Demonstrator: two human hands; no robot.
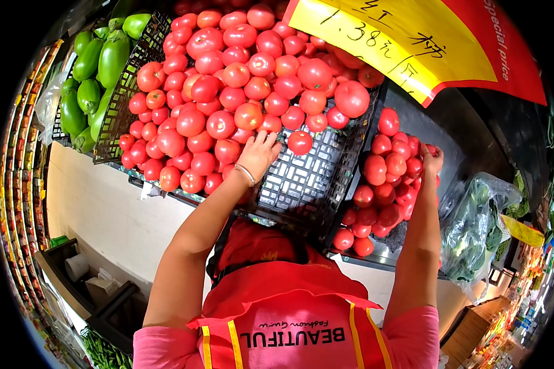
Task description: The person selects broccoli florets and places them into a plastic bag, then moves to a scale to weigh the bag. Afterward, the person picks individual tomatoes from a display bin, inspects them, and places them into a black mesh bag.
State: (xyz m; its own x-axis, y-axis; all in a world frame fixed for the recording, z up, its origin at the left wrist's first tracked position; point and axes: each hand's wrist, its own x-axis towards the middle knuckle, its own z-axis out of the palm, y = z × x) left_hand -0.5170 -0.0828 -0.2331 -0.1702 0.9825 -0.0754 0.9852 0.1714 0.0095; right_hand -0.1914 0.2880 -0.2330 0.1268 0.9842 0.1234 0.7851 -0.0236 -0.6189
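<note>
My left hand (pixel 262 154) is palm down at the right edge of a big heap of red tomatoes (pixel 207 87), fingers somewhat apart, with a bracelet on the wrist. Its palm side is hidden. The heap fills much of a black plastic crate (pixel 295 180) whose slotted floor shows to the right of that hand. One loose tomato (pixel 300 143) sits on that floor just beyond the fingertips. On the right, my right hand (pixel 434 160) has its fingers around a tomato (pixel 430 149) at the right side of a smaller tomato pile (pixel 394 168) on a dark shelf.
Green eggplants (pixel 113 60) fill a black crate at the left. A yellow and red price sign (pixel 397 41) hangs over the back right. Plastic-bagged green vegetables (pixel 471 235) lie right of my right arm. Black bins (pixel 97 286) stand at the lower left.
</note>
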